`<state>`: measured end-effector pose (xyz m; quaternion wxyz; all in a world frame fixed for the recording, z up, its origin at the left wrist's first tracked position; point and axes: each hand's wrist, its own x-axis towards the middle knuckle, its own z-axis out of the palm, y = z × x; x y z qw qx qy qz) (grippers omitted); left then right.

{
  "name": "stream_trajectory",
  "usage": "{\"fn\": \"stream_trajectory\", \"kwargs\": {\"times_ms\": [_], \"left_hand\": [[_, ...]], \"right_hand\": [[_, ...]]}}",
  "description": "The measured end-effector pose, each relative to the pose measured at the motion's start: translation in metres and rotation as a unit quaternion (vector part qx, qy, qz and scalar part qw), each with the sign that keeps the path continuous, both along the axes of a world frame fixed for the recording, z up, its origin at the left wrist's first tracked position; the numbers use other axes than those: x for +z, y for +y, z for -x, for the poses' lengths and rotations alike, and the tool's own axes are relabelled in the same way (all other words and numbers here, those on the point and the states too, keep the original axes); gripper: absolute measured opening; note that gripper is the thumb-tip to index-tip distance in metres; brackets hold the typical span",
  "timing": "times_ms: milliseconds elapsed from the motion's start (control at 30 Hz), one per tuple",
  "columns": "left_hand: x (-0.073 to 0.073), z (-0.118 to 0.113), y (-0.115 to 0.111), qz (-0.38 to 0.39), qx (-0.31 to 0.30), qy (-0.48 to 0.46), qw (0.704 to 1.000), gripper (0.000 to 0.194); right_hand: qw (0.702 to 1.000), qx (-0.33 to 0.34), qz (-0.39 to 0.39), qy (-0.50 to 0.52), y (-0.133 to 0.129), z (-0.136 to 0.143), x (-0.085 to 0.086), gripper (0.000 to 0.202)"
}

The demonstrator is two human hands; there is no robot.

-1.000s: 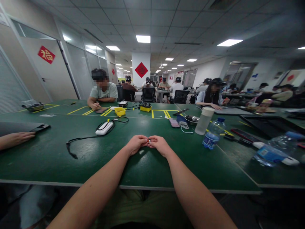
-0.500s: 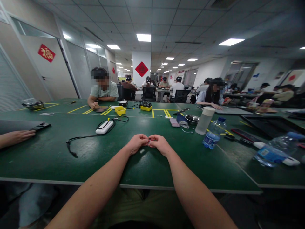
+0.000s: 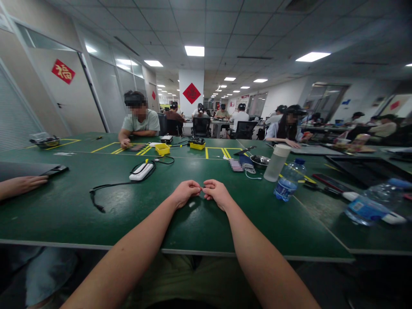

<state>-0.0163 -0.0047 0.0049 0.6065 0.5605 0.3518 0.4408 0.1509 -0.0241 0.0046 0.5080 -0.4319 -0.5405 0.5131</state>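
Note:
Over the green table (image 3: 135, 223), my left hand (image 3: 186, 193) is closed in a pinch at the middle of the view. My right hand (image 3: 216, 194) faces it, its fingers also pinched together. Between the two sets of fingertips is something tiny and dark, too small to name. The fingertips nearly meet around it. On the table just below my left fingers lies a small pale piece (image 3: 192, 204).
A white power bank (image 3: 140, 172) with black cable lies left of centre. Yellow trays (image 3: 162, 149) stand farther back. A frosted bottle (image 3: 276, 163) and water bottles (image 3: 289, 180) stand right. A person's hand (image 3: 27, 186) rests on a laptop (image 3: 19, 170) at left.
My right hand's fingers have shifted slightly, and less of the tiny thing shows between the fingertips. My left hand has hardly moved. The person across the table has moved a hand slightly.

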Motion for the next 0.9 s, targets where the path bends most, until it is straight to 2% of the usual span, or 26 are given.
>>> {"fn": "stream_trajectory", "kwargs": {"times_ms": [67, 333, 500, 767, 900], "left_hand": [[-0.0007, 0.0003, 0.0004, -0.006, 0.004, 0.002, 1.0, 0.021], [-0.0032, 0.0023, 0.0022, -0.009, -0.015, -0.013, 1.0, 0.018], [0.0011, 0.0017, -0.0011, -0.003, -0.029, -0.017, 0.999, 0.017], [0.0032, 0.0004, -0.002, 0.005, -0.005, -0.012, 1.0, 0.019], [0.0014, 0.0008, -0.0005, -0.019, 0.011, 0.012, 1.0, 0.019]], "right_hand": [[1.0, 0.001, 0.007, 0.009, 0.0002, -0.0002, 0.0004, 0.035], [0.999, 0.007, 0.038, 0.033, 0.0003, 0.0005, 0.0017, 0.016], [0.999, 0.019, 0.041, 0.029, 0.0007, -0.0007, 0.0007, 0.016], [0.998, 0.014, 0.041, 0.043, 0.0025, -0.0017, 0.0003, 0.017], [0.999, -0.006, 0.003, 0.032, 0.0044, -0.0025, -0.0014, 0.018]]}}
